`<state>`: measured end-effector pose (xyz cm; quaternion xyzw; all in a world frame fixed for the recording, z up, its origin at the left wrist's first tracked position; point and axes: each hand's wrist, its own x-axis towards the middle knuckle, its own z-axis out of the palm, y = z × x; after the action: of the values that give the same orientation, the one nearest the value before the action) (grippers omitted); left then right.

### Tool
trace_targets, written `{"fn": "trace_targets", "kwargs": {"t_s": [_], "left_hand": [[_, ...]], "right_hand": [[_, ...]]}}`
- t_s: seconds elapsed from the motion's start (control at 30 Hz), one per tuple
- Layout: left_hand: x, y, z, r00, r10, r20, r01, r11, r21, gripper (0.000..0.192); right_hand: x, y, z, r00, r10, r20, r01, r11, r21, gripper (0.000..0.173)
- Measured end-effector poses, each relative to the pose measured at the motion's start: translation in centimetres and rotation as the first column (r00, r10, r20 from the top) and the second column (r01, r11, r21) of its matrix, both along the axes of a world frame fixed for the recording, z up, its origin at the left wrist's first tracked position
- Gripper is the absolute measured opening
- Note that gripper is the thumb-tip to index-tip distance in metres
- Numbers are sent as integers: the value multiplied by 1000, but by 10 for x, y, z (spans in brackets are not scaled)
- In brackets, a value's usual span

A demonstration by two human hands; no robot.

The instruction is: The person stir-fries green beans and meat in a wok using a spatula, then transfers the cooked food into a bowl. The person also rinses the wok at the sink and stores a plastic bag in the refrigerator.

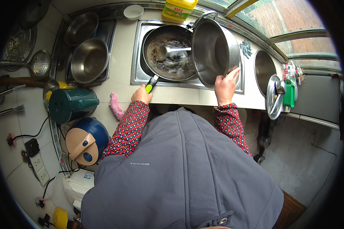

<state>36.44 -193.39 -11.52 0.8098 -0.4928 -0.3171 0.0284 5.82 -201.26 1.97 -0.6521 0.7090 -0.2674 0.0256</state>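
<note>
My left hand [142, 94] grips the black and green handle [151, 84] of a wok [152, 43] at the stove's left side. Inside the wok are some liquid and brown residue, with a ladle [162, 53] lying in it. The ladle's pale handle runs right, until the pot hides its end. My right hand [226, 85] holds the near rim of a deep stainless-steel pot [210, 53]. This pot is tipped on its side over the wok's right edge, its mouth turned left and towards me. No contents show in the part of its inside I can see.
Left are two steel basins [89, 60], a green kettle [71, 104], a blue electric cooker [86, 141] and a pink cloth [116, 106]. Behind the stove stand a white bowl [133, 12] and a yellow jug [179, 10]. Rightward are a scouring pad [246, 48] and a metal lid [272, 98].
</note>
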Motion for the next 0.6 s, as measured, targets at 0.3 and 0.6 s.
{"fn": "trace_targets", "kwargs": {"t_s": [0.3, 0.6], "left_hand": [[-1, -1, 1, 999, 24, 24, -25, 999, 47, 44], [2, 3, -3, 999, 54, 7, -54, 998, 12, 46]], "right_hand": [[-93, -5, -22, 535, -209, 818, 164, 976, 143, 65], [-175, -24, -141, -53, -531, 846, 332, 789, 516, 30]]}}
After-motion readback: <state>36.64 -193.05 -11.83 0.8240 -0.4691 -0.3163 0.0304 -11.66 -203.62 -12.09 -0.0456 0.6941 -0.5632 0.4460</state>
